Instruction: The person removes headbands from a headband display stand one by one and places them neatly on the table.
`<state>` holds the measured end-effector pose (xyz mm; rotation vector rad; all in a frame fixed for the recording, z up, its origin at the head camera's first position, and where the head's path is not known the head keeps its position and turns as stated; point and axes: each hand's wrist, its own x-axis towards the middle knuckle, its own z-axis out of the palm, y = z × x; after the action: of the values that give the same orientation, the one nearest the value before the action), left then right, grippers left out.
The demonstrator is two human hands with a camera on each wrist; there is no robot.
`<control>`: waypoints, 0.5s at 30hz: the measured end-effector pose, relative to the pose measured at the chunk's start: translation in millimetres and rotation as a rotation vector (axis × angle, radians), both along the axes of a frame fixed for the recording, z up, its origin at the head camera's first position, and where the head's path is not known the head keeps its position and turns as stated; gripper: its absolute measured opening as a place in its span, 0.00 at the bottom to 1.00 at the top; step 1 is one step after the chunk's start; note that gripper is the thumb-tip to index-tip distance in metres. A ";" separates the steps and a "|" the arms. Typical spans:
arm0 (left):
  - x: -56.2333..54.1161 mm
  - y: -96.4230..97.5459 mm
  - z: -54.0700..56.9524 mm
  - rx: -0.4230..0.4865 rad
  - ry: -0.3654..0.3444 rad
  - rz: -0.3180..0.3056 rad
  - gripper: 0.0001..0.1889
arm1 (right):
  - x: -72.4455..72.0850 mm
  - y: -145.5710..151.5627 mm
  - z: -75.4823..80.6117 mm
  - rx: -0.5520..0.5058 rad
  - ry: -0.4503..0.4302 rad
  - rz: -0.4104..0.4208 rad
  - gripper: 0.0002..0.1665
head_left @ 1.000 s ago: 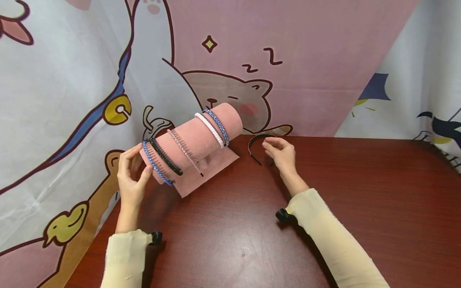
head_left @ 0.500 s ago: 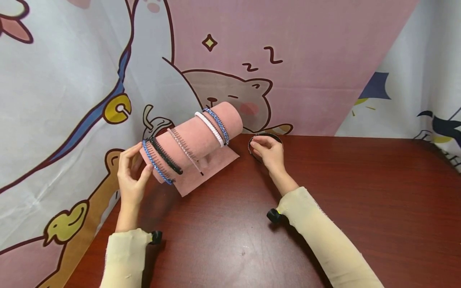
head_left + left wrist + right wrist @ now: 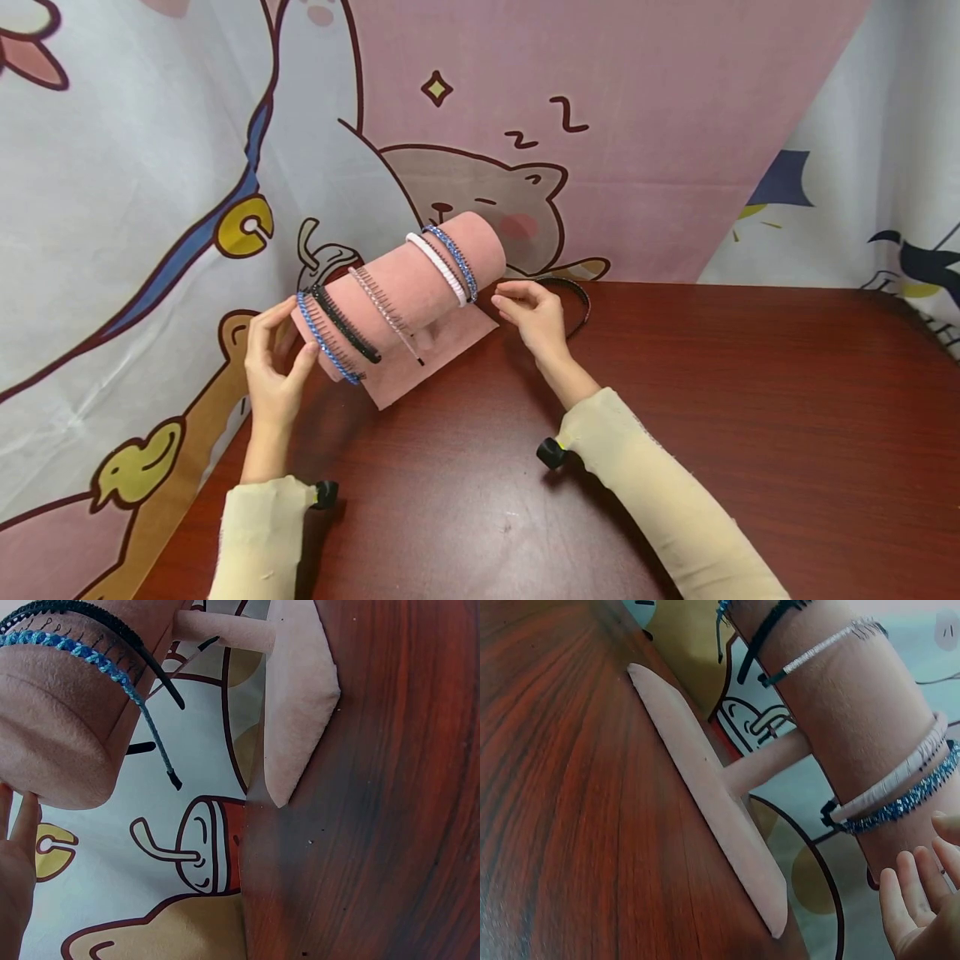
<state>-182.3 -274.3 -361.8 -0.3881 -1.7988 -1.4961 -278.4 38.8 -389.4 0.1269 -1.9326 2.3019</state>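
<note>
With my left hand (image 3: 276, 365) I'm gripping the pink stand (image 3: 403, 282), five headbands (image 3: 439, 269) on, my right hand (image 3: 538, 318) hovering loose and empty, one far black headband (image 3: 588, 309) apparently remaining.

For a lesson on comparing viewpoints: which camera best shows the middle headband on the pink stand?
The head view: the middle headband arches clearly across the pink stand, comb teeth and one dark tip visible. The right wrist view shows it side-on; the left wrist view, just one end.
</note>
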 end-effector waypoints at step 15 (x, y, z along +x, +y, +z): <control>5.1 6.2 7.8 0.011 0.002 -0.011 0.28 | 3.9 -20.1 5.2 0.114 0.085 -0.010 0.14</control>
<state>-177.3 -268.2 -354.1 -0.3949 -1.7882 -1.5123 -274.5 18.7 -384.1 0.2226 -2.0166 2.1428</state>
